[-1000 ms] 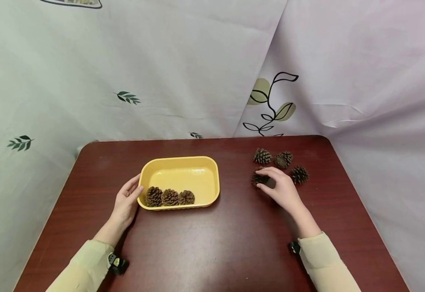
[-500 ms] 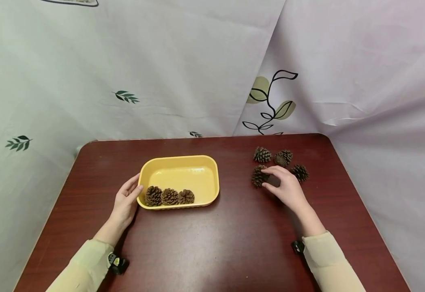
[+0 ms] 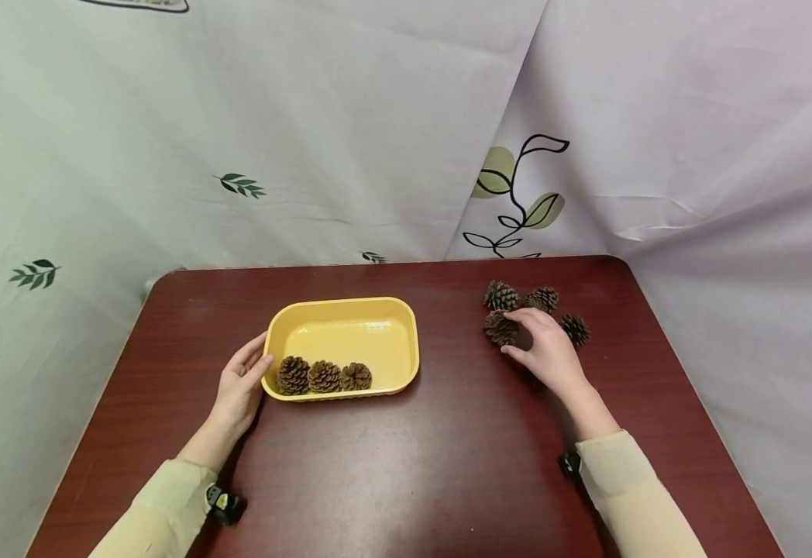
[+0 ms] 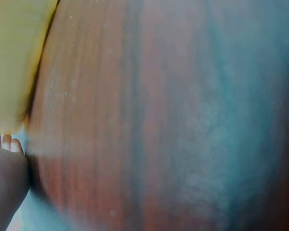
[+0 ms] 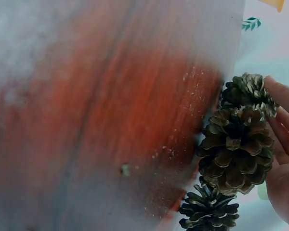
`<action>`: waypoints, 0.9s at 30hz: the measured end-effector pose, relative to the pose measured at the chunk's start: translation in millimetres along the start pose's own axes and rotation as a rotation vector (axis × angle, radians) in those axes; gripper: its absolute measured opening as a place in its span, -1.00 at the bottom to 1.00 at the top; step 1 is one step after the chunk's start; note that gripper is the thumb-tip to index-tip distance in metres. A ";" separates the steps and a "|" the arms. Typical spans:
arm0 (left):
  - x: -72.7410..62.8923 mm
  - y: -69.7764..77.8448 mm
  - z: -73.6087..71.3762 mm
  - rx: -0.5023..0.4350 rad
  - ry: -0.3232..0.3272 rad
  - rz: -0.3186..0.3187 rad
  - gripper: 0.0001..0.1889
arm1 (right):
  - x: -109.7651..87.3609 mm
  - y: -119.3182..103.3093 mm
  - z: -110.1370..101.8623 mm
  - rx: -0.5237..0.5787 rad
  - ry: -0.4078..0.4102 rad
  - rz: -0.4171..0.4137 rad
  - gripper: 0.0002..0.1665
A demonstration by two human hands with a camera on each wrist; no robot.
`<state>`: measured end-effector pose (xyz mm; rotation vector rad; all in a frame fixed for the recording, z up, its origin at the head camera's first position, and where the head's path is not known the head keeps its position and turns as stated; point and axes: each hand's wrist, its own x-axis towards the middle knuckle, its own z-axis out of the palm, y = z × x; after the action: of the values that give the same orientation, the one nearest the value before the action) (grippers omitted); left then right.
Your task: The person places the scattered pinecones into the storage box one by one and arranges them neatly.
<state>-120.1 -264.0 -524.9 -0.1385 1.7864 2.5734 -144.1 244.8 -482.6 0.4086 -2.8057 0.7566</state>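
Observation:
My left hand (image 3: 239, 385) holds the left end of a yellow rectangular tray (image 3: 411, 341), thumb over the rim and fingers along the outside wall. Inside, three brown pine cones (image 3: 325, 377) line up against the near wall. On the right, my right hand (image 3: 548, 350) pinches another pine cone (image 3: 500, 328) by its right side between thumb and fingers. In the right wrist view this pine cone (image 5: 236, 151) shows large beside the palm, with other cones above and below it. The left wrist view catches only the tray's side (image 4: 14, 62) and some fingertips.
Close around the right hand lie three more pine cones: one behind (image 3: 500, 295), one partly hidden by the fingers (image 3: 544, 297), and one to the right (image 3: 576, 330). A patterned white cloth (image 3: 350, 139) hangs behind the dark red table (image 3: 350, 480).
My right hand first shifts slightly right, uncovering more of the pine cone, then moves a little away from me with it. My left hand and the tray stay put.

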 end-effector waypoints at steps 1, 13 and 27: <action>0.1 0.1 -0.1 0.001 0.000 -0.001 -0.58 | 0.6 1.0 0.4 -0.003 0.001 0.002 -0.30; -0.4 -0.3 -0.1 0.005 0.005 -0.003 -0.58 | 1.0 4.6 1.8 0.041 0.039 0.052 -0.39; 0.2 -1.9 -0.7 -0.003 0.006 0.005 -0.57 | 1.1 -4.1 2.6 0.148 0.131 0.034 -0.43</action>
<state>-120.1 -264.0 -527.0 -0.1420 1.7874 2.5825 -144.1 239.9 -482.6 0.3234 -2.6506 0.9658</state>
